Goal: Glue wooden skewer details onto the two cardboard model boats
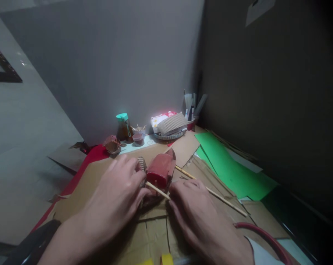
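A small red-brown painted model (160, 165) with a rounded top sits on the cardboard in front of me. My left hand (124, 180) is closed at its left side, fingers round a corrugated cardboard disc (141, 164) whose ridged edge shows. A thin wooden stick (157, 190) runs in front of the model from my left fingers to my right hand (190, 206). My right hand is closed on the stick's near end, its fingertips partly hidden. Whether the stick touches the disc is hidden behind my left fingers.
Another long stick (224, 200) lies on the cardboard sheets (83, 191). Green paper (232, 169) and a red curved handle (265, 235) are on the right. Behind stand a bottle with a teal lid (122, 127), a small paint pot (138, 139) and a cup of brushes (190, 123).
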`<state>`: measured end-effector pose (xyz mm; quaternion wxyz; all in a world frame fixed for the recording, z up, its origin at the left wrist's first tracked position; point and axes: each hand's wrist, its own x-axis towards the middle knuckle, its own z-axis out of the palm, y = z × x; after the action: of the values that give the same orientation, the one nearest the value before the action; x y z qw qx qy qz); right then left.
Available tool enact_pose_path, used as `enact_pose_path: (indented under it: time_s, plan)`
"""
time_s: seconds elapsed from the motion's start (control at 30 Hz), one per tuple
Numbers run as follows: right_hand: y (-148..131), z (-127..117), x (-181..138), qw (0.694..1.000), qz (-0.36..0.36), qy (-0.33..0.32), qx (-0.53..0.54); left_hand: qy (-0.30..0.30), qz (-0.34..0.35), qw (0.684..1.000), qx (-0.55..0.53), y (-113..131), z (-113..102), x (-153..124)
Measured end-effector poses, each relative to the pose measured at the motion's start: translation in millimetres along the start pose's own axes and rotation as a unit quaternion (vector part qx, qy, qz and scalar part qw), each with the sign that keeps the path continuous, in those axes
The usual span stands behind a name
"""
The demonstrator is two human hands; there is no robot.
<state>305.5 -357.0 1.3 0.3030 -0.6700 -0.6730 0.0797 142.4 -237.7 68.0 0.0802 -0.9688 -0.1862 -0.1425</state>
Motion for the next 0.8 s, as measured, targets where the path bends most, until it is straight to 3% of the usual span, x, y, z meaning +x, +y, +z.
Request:
enact_pose_path:
  time_s: [0.57,0.8]
  plan:
    - [-2.1,-2.9,0.0,1.0,0.006,-0.017,0.004,-0.01,0.021,1.0,-0.018,-6.2,2.3,-0.5]
    - [-3.0,-4.8,-0.3,1.0,0.008,-0.017,0.016,0.106,-0.004,0.994,-0.027,-21.9,-11.5,-20.2]
